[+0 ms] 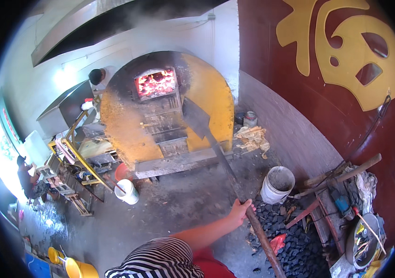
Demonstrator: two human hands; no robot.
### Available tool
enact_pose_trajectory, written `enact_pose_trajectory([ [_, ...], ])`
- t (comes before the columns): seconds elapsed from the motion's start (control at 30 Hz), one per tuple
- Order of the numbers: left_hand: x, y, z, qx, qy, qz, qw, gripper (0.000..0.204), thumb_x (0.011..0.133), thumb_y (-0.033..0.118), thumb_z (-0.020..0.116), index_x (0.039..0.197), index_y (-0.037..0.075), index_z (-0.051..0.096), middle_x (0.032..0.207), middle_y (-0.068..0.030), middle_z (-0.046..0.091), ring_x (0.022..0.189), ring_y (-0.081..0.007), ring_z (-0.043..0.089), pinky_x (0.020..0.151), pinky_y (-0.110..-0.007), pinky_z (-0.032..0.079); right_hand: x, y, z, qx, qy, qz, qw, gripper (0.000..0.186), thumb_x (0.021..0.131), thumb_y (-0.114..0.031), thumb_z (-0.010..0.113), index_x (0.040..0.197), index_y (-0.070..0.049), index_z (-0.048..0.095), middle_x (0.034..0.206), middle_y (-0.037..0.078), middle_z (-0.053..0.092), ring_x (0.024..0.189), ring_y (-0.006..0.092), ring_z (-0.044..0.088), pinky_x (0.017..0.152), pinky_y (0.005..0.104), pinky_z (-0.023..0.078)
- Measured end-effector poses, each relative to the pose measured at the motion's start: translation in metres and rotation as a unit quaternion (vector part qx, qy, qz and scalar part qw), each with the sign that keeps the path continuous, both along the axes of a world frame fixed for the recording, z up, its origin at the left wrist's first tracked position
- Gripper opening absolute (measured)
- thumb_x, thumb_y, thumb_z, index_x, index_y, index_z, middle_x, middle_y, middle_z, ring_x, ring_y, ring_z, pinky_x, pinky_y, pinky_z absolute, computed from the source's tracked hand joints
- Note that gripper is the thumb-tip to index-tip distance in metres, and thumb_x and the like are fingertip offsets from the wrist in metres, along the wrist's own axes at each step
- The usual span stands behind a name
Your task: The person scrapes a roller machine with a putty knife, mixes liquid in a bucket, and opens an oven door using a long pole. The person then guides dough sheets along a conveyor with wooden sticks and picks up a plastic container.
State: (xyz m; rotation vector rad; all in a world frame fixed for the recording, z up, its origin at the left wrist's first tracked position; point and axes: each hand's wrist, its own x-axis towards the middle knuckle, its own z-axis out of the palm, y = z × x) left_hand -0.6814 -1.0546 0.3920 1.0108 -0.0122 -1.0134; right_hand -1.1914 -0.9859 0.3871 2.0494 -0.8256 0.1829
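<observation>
My left hand (241,212) is closed around the long shaft of a shovel (225,164). The bare forearm reaches to the right out of a black-and-white striped sleeve. The shovel's flat, dark blade (196,116) is raised in front of a yellow domed furnace (211,97), below and right of its opening. Inside that opening, coals (156,84) glow red and orange. The shaft runs down past my hand to the lower edge, above a heap of black coal (295,245). My right hand is out of the picture.
A white bucket (277,184) stands beside the coal. At the right are boards (329,220) and a basin (364,241). Another white bucket (126,191) stands left, near a yellow metal frame (84,160). One person (98,76) is behind the furnace, another (28,178) at far left.
</observation>
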Motion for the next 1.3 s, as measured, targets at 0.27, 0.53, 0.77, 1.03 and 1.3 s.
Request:
enact_pose_trajectory([
  [0.27,0.033,0.058,-0.013,0.005,-0.006,0.066,0.998,0.033,0.084,0.014,0.062,0.1,0.004,0.034,0.084,-0.0128,0.054,0.072,-0.024,0.061,0.062,-0.041,0.054,0.025,-0.004,0.006,-0.02,0.071,0.113,0.991,0.036,0.086,-0.011,0.056,0.052,-0.013,0.044,0.049,-0.002,0.037,0.043,0.0113,0.039,0.038,0.0247,0.032],
  [0.53,0.131,0.109,-0.019,0.009,0.022,0.145,0.989,0.029,0.083,0.012,0.062,0.095,0.002,0.038,0.077,-0.0127,0.054,0.065,-0.0245,0.059,0.057,-0.044,0.052,0.077,0.006,-0.063,0.512,-0.104,-0.023,0.853,0.044,0.073,-0.046,0.055,0.081,-0.003,0.06,0.062,0.008,0.055,0.055,0.0287,0.054,0.05,0.0389,0.043],
  [0.77,0.204,0.17,-0.004,0.044,-0.06,0.151,0.986,0.028,0.083,0.011,0.061,0.096,0.002,0.038,0.075,-0.011,0.052,0.062,-0.0212,0.057,0.054,-0.038,0.051,0.196,0.062,-0.043,0.622,-0.176,-0.056,0.761,0.041,0.07,-0.043,0.061,0.086,-0.005,0.063,0.07,0.019,0.062,0.066,0.041,0.059,0.061,0.0459,0.047],
  [1.03,0.276,0.179,0.038,0.133,-0.197,0.189,0.953,0.025,0.081,0.004,0.06,0.095,-0.001,0.04,0.073,-0.0093,0.052,0.059,-0.018,0.055,0.049,-0.034,0.048,0.239,0.086,-0.272,0.679,-0.109,0.03,0.726,0.038,0.083,-0.032,0.046,0.108,-0.007,0.059,0.078,0.022,0.062,0.07,0.0377,0.061,0.059,0.0447,0.047],
  [1.3,0.318,0.164,0.046,-0.001,-0.131,0.153,0.98,0.02,0.083,0.008,0.057,0.094,0.002,0.042,0.072,-0.0072,0.05,0.056,-0.0169,0.052,0.049,-0.031,0.046,0.339,0.094,-0.028,0.705,-0.186,-0.123,0.674,0.033,0.083,-0.019,0.046,0.109,-0.002,0.054,0.091,0.023,0.062,0.082,0.0364,0.06,0.069,0.0475,0.045],
])
